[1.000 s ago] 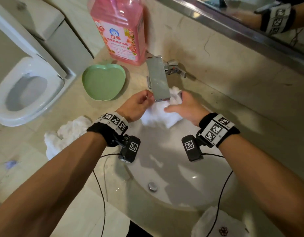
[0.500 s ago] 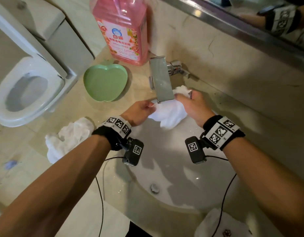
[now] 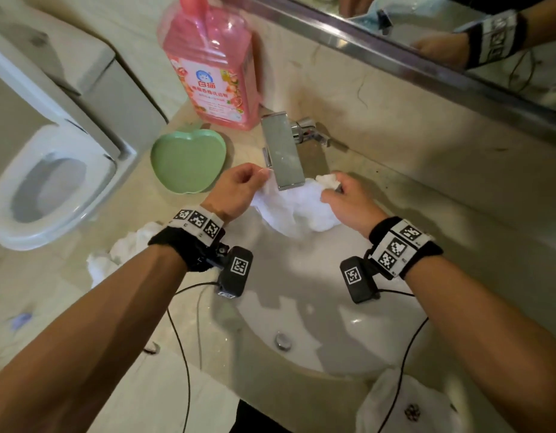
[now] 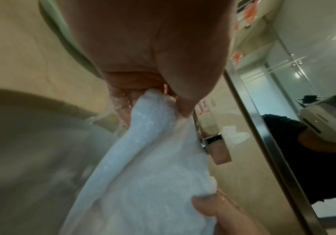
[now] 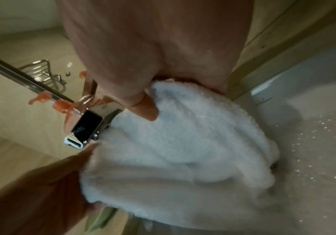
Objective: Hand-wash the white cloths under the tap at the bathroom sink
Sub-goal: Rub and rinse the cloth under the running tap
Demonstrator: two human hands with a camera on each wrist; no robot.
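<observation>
Left hand: the left hand [image 3: 236,190] was seen left of centre in the head view, its fingers curled and one edge of the cloth [image 3: 297,210] pinched between thumb and fingers.
Right hand: the right hand [image 3: 348,201] was seen just right of centre, its fingers curled round a bunched corner of the same cloth.
Cloth: it was held stretched between the two hands, directly below the tap [image 3: 283,151] and above the sink [image 3: 301,307], its lower folds hanging free.
Other cloths: a second crumpled cloth [image 3: 127,248] lay on the counter [image 3: 139,210] at the left of the frame, partly hidden by the left forearm; a third cloth [image 3: 404,407] with a small dark motif was draped at the lower right, on the sink's near rim.
Left wrist view: the pinch was shown close up, with the wet cloth [image 4: 153,159] emerging between thumb and fingers [image 4: 120,105] and a fingertip of the other hand at the bottom edge.
Right wrist view: the thumb [image 5: 145,109] was pressed onto the cloth [image 5: 183,151]; water droplets on the sink wall at the right were shown, which the head view did not resolve.
Writing: a blue logo with two Chinese characters was visible on the label of the pink bottle [image 3: 214,67] at the upper centre; the smaller lines beneath could not be read.
Nearby: a green apple-shaped dish [image 3: 189,164] lay left of the tap, and a toilet [image 3: 52,182] was seen at the far left.
</observation>
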